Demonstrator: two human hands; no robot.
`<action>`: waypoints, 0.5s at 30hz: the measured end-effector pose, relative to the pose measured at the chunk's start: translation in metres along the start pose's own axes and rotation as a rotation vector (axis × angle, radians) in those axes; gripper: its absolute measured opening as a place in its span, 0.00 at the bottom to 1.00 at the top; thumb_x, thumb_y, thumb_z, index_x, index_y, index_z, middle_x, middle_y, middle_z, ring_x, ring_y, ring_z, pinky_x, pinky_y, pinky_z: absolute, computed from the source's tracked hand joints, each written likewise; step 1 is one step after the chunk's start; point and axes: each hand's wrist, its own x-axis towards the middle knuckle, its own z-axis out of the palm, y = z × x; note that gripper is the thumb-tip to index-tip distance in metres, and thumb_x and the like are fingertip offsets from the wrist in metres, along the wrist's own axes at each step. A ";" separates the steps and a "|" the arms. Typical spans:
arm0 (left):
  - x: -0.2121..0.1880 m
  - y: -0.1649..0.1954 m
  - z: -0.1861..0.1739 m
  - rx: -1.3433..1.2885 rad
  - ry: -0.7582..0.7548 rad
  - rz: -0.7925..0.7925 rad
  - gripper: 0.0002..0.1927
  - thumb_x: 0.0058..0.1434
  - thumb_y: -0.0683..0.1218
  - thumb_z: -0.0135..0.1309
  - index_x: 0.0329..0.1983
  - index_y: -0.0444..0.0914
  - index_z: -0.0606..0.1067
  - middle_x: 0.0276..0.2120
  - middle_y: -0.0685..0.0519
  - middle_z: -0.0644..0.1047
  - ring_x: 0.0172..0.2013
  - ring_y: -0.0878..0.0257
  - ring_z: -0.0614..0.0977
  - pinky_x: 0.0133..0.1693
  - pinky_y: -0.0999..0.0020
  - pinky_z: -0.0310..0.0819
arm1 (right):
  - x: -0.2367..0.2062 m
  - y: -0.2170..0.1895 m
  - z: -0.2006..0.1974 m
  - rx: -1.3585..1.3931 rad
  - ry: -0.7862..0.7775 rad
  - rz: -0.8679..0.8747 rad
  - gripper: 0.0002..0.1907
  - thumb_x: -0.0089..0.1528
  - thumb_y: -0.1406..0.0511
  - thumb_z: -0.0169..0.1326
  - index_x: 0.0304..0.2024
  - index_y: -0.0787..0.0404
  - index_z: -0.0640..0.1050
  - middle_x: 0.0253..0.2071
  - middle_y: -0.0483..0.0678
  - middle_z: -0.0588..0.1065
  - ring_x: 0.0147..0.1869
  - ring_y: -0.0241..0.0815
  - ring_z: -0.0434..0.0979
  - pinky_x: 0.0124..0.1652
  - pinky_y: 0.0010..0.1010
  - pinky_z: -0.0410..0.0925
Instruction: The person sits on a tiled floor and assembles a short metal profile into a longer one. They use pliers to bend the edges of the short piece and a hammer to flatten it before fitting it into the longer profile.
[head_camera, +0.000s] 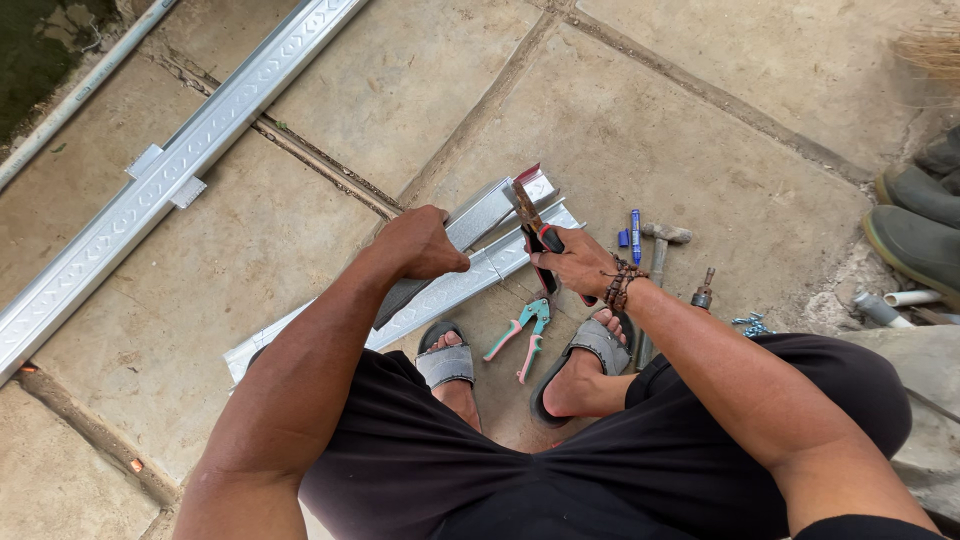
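Metal channel (480, 222) gripped by left hand (425, 243); right hand (578, 262) clasps snips (535, 228).

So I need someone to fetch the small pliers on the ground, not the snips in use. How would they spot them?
Start at the person's two sandalled feet on the concrete floor. Between the left sandal and the right sandal lie the small pliers, touched by neither hand. Their teal and pink handles set them apart from the grey hammer and the blue marker to the right.

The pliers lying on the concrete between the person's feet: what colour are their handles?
Teal and pink handles on the pliers, seen in the head view.
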 end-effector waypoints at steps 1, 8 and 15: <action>0.000 0.000 0.000 0.000 0.010 0.008 0.31 0.40 0.53 0.64 0.46 0.29 0.80 0.34 0.38 0.82 0.34 0.48 0.84 0.38 0.58 0.77 | 0.000 -0.001 -0.001 -0.001 -0.001 -0.001 0.11 0.62 0.58 0.57 0.43 0.56 0.80 0.28 0.42 0.76 0.30 0.33 0.70 0.34 0.30 0.66; -0.002 0.001 0.000 0.000 -0.006 -0.010 0.31 0.40 0.52 0.64 0.46 0.29 0.80 0.34 0.38 0.82 0.34 0.48 0.84 0.37 0.58 0.77 | 0.001 0.000 -0.002 -0.112 0.021 0.086 0.13 0.63 0.57 0.58 0.41 0.59 0.80 0.25 0.45 0.75 0.28 0.37 0.71 0.33 0.33 0.65; -0.003 0.002 0.001 -0.035 -0.006 0.008 0.30 0.40 0.51 0.63 0.45 0.28 0.80 0.34 0.36 0.82 0.35 0.47 0.84 0.39 0.56 0.78 | -0.002 -0.003 0.000 0.012 0.039 -0.014 0.16 0.60 0.56 0.57 0.41 0.61 0.78 0.26 0.45 0.79 0.30 0.35 0.79 0.34 0.34 0.71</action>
